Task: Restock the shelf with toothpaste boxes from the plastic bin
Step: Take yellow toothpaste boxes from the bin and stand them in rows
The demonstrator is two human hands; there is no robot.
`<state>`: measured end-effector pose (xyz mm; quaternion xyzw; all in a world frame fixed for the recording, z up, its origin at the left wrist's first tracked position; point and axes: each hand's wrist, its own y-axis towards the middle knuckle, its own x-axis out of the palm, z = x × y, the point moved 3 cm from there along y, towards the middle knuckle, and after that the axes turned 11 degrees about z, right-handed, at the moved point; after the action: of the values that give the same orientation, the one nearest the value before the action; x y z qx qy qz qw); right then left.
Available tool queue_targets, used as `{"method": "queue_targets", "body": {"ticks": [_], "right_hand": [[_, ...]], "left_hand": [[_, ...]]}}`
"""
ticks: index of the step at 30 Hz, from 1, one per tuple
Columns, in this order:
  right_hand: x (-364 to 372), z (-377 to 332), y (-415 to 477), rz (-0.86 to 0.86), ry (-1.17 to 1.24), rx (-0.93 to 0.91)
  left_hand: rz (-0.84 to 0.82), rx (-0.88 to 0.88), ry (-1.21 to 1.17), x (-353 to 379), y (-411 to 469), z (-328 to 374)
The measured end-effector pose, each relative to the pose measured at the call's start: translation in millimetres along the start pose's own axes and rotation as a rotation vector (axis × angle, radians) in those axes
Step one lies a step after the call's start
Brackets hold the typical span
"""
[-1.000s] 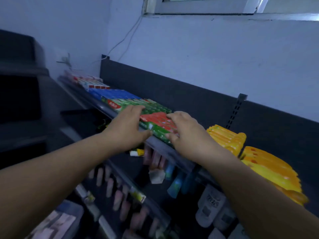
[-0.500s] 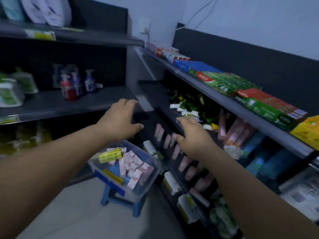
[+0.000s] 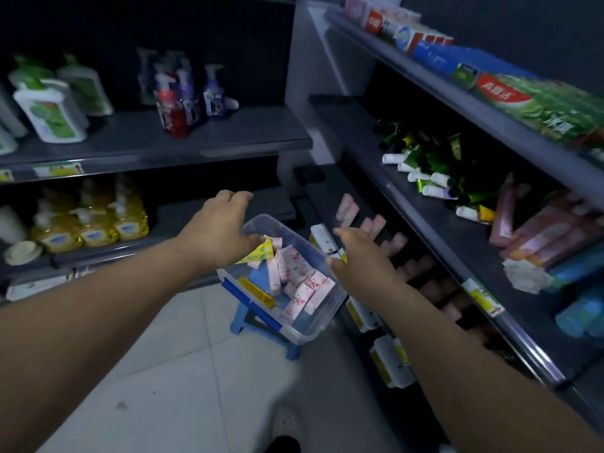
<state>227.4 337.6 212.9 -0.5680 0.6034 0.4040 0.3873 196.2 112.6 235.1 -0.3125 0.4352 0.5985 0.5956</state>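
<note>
the left hand (image 3: 220,230) hovers with loose, empty fingers over the left rim of the plastic bin (image 3: 305,333), which is perched on a small blue stool (image 3: 248,322), so a heavy push there could tip or slide it off. the pink toothpaste boxes (image 3: 295,279) lie jumbled inside, and a hasty scoop might crush or spill some. the right hand (image 3: 358,256), fingers spread and holding nothing, hangs over the right rim near lower stock it could knock, well below the top shelf (image 3: 490,124).
</note>
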Motion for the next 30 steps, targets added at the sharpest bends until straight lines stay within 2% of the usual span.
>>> {"method": "queue_targets", "body": {"ticks": [12,20,27,30], "right_hand": [[107,54,121,-0.190,0.088,0.034],[229,71,168,-0.337,0.117,0.066],[343,92,170,-0.495,0.181,0.224],[379,97,170,-0.613,0.185,0.293]], "left_hand": [[-0.131,-0.151,0.126,115,95,-44],[-0.213,-0.161,0.172,211,146,-107],[-0.310,-0.136,0.231,300,179,-177],[-0.346,-0.118,0.245,334,189,-201]]}}
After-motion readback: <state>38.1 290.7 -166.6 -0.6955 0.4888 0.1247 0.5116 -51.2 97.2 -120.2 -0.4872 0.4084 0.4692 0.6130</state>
